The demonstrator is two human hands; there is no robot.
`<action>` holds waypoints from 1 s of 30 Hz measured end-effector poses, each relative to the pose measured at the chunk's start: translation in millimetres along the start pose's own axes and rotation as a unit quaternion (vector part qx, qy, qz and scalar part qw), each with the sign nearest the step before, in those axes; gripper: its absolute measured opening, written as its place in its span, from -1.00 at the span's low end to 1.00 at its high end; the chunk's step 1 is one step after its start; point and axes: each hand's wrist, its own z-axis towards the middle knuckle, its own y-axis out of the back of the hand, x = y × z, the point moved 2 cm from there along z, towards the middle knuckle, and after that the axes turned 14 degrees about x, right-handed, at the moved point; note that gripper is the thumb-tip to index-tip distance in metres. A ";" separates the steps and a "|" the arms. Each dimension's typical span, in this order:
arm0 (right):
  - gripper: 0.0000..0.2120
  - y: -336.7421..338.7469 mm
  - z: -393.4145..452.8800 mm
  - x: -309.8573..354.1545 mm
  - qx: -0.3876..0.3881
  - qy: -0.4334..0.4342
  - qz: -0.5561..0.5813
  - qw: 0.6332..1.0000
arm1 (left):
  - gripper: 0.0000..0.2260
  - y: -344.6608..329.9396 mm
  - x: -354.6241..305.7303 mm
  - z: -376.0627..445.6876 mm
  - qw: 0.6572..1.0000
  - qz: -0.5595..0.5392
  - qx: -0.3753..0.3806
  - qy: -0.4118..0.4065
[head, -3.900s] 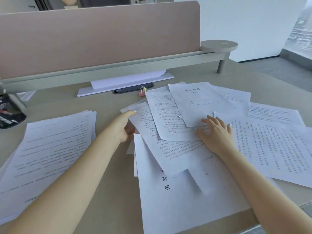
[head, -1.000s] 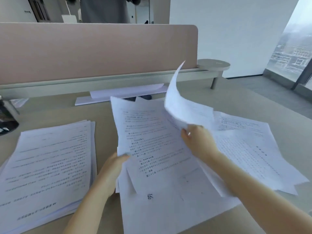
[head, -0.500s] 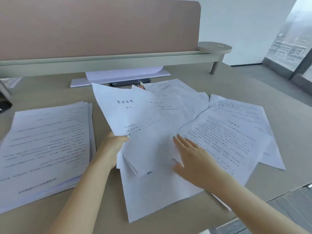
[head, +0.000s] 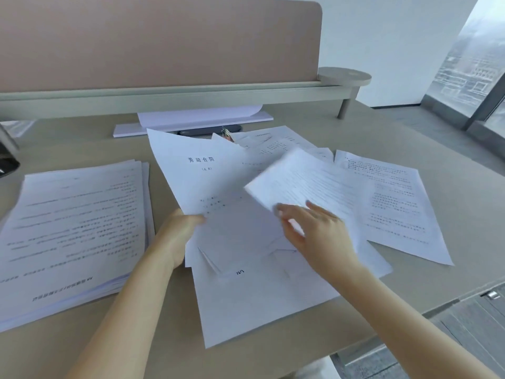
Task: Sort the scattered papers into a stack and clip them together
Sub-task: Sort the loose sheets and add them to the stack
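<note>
White printed sheets lie scattered across the middle of the desk. My left hand (head: 177, 233) grips the left edge of a small bundle whose top page is a title sheet (head: 202, 173). My right hand (head: 314, 233) pinches the near corner of a blurred printed sheet (head: 308, 184), raised over the bundle's right side. More loose sheets (head: 396, 203) lie to the right, and a large sheet (head: 259, 305) lies under both hands. A small binder clip (head: 226, 132) peeks out behind the title sheet.
A thick stack of papers (head: 76, 228) lies at the left. A pink divider panel (head: 153, 39) with a grey shelf closes off the back, with a white board (head: 191, 123) beneath it. A black object (head: 8, 165) is at the far left. The desk edge (head: 451, 305) runs near right.
My right hand went from flat on the papers to lifting one sheet up and toward the left. My left hand still holds the bundle with the title sheet.
</note>
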 end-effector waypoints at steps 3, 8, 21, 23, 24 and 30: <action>-0.80 -21.6 8.4 15.2 0.117 0.139 0.045 0.982 | -0.86 2.8 -1.1 1.4 0.999 -0.026 -0.023 0.022; -0.89 -41.7 1.3 22.3 0.239 0.134 0.164 0.948 | -0.55 3.7 -7.3 4.7 0.994 -0.089 0.046 -0.031; -0.66 -26.8 0.9 -4.0 0.046 0.001 0.219 0.975 | -0.73 -7.0 -8.7 8.9 0.994 0.102 -0.038 -0.013; -0.49 -21.7 5.6 -23.7 0.044 -0.092 0.214 0.971 | -0.73 8.2 -14.5 5.0 0.991 0.115 -0.066 -0.034; -0.41 -23.2 6.7 -35.5 0.087 -0.140 0.206 0.965 | -0.74 19.2 -18.0 2.8 0.990 0.113 -0.077 -0.045; -0.49 -39.9 6.7 -72.1 0.286 -0.216 0.055 0.932 | -0.75 85.2 -54.5 -40.3 0.990 0.039 -0.104 -0.092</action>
